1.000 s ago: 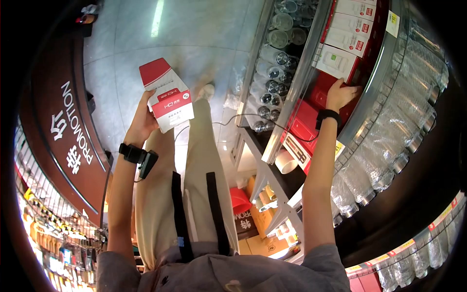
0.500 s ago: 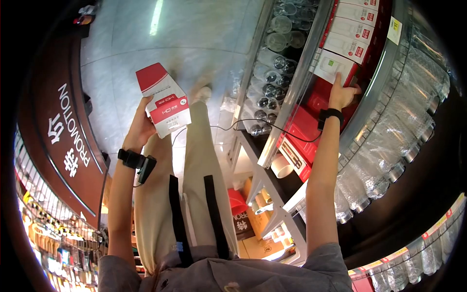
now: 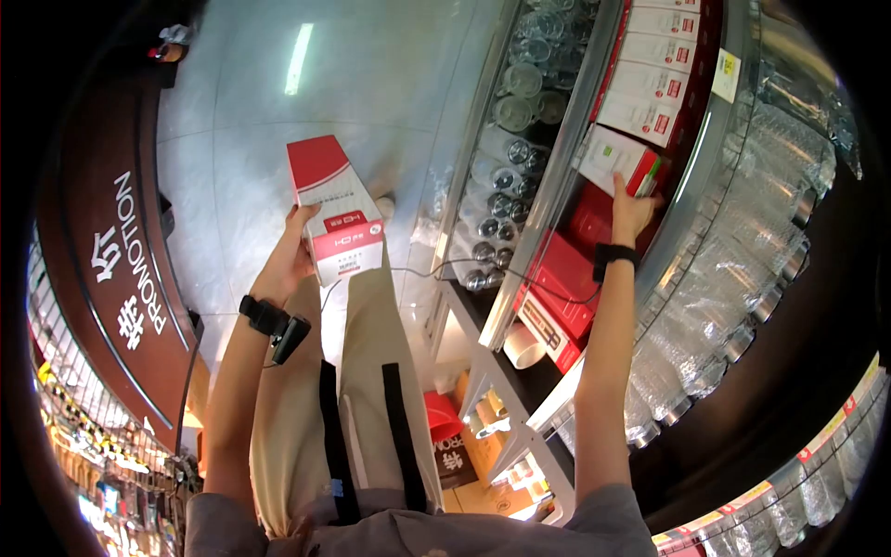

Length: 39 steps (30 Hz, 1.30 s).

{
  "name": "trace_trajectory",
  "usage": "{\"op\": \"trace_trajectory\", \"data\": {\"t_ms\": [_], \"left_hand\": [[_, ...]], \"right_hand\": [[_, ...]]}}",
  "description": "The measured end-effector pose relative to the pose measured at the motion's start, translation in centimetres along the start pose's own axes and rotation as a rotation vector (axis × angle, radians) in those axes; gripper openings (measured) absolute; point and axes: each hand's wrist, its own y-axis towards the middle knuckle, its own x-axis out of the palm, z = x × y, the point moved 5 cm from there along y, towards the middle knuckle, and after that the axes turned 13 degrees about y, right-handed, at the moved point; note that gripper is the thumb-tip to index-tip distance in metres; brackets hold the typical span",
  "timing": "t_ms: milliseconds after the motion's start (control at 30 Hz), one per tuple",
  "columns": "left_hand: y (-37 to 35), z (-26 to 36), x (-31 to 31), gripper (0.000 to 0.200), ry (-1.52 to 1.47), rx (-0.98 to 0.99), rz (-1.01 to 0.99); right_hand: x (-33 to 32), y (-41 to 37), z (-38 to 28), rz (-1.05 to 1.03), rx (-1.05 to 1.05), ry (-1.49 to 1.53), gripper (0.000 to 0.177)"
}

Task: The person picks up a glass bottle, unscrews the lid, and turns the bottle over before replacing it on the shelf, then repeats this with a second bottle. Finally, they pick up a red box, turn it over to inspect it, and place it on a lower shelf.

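Observation:
A red and white box (image 3: pixel 339 206) is gripped in my left hand (image 3: pixel 295 251), above my legs and the tiled floor. On the right, my right hand (image 3: pixel 633 212) holds the near end of a white and red box (image 3: pixel 613 156), thumb or finger lying on its top face. Green shows at that box's right edge. It is at the near end of a row of similar white boxes (image 3: pixel 640 113) in a red tray. Red boxes (image 3: pixel 566 278) lie on the shelf just below my right hand. A thin black cable runs between my wrists.
Glass cups (image 3: pixel 520 111) stand left of the box row, wrapped glassware (image 3: pixel 742 241) right of it. A brown promotion sign (image 3: pixel 125 269) stands at far left. A white cup (image 3: pixel 524 345) lies by the shelf edge. Below are a red bucket (image 3: pixel 442 416) and a cardboard box (image 3: pixel 492 498).
The view has shifted slightly. The box under my right hand now looks tilted, with its green edge showing. My left hand still holds its box, which sits a little further right and lower.

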Motion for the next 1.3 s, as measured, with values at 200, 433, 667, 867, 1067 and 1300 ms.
{"op": "trace_trajectory", "data": {"t_ms": [200, 433, 667, 867, 1067, 1300], "left_hand": [[-0.6, 0.0, 0.7, 0.061, -0.016, 0.083, 0.026], [-1.3, -1.5, -0.7, 0.063, -0.024, 0.035, -0.022], [-2.4, -1.6, -1.8, 0.071, -0.047, 0.06, -0.043], [-2.1, -2.2, -3.0, 0.07, -0.096, 0.025, -0.036], [-3.3, -0.7, -1.7, 0.065, -0.03, 0.056, -0.076], [-4.6, 0.6, 0.0, 0.065, -0.035, 0.048, -0.127]], "right_hand": [[-2.5, -3.1, -0.6, -0.201, 0.073, -0.059, 0.103], [-2.8, -4.2, 2.0, -0.091, 0.016, -0.029, 0.088], [-5.5, -7.0, -1.0, 0.081, -0.105, 0.081, 0.092], [-4.7, -8.8, 4.1, 0.181, -0.08, 0.039, 0.078], [-5.1, -8.5, 5.6, 0.141, -0.017, 0.031, 0.058], [-6.4, -10.3, 3.6, -0.038, 0.009, -0.09, 0.066]]}}
